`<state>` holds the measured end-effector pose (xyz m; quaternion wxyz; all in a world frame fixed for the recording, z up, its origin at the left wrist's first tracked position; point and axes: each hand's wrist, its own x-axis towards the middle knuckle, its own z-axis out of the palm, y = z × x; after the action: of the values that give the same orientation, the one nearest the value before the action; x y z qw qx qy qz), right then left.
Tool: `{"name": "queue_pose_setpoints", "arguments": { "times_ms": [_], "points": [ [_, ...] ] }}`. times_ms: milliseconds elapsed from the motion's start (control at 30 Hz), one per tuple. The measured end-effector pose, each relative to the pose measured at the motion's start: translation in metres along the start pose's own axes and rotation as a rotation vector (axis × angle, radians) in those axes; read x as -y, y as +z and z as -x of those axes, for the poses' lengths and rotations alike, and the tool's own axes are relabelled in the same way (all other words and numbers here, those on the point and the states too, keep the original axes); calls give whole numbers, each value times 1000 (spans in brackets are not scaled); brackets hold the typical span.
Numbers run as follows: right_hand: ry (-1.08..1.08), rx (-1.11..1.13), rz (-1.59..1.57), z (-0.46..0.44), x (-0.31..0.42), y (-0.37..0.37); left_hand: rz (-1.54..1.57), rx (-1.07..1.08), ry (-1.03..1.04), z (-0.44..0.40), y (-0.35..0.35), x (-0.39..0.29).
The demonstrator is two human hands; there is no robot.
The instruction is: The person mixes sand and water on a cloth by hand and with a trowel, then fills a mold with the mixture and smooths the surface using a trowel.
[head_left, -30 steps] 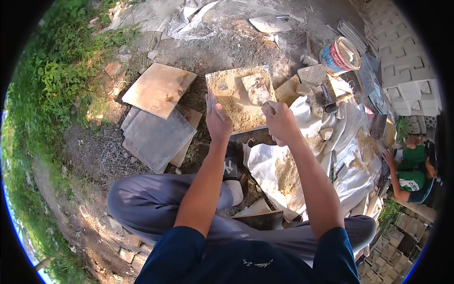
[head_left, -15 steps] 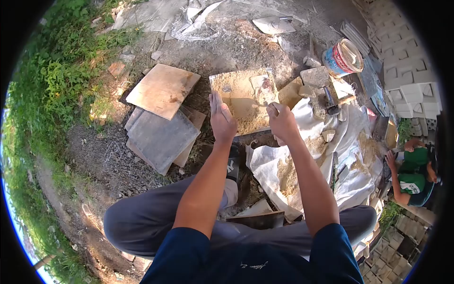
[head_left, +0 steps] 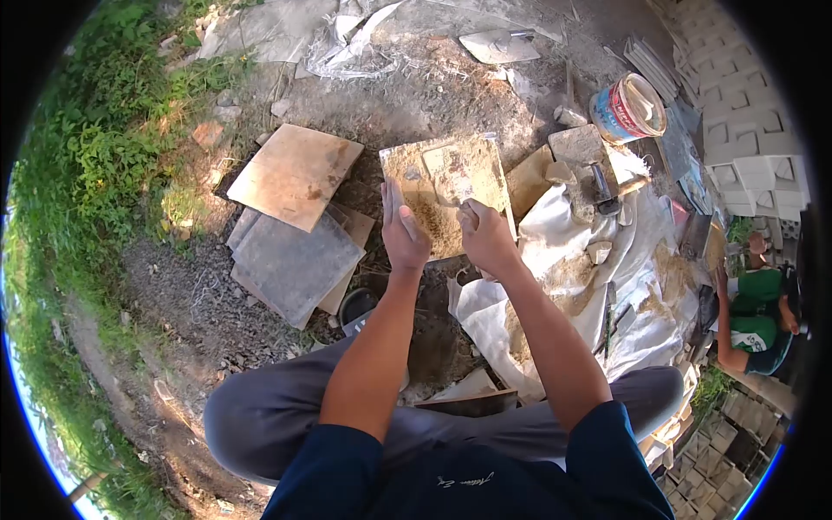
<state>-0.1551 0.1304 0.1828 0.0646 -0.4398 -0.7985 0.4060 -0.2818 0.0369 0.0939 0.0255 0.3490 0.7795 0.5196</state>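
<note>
A square tile (head_left: 496,217) coated with sandy, tan material lies in front of me. My left hand (head_left: 406,232) holds its near left edge, fingers straight along the side and thumb on top. My right hand (head_left: 488,237) is closed around the handle of a flat trowel. The rectangular, sand-covered trowel blade (head_left: 452,172) rests on the coated surface, pointing away from me. Left of this tile are stacked loose square tiles, a tan one (head_left: 295,173) over a grey one (head_left: 299,260).
A paint bucket (head_left: 614,117) stands at the upper right. A hammer (head_left: 604,189) lies on a block beside white sheeting (head_left: 559,234) strewn with sand. Another person (head_left: 754,316) sits at the far right, near stacked pale blocks (head_left: 754,130). Green plants (head_left: 113,156) border the left.
My right hand has moved left and slightly up, carrying the trowel blade toward the middle of the tile. My left hand stays at the tile's edge. My leg's position below has shifted.
</note>
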Motion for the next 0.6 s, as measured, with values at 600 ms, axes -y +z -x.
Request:
{"name": "queue_pose_setpoints", "arguments": {
  "times_ms": [600],
  "points": [
    [289,62,-155,60,-1,-46,3,22,-17,5,3,-3]
  ]
}}
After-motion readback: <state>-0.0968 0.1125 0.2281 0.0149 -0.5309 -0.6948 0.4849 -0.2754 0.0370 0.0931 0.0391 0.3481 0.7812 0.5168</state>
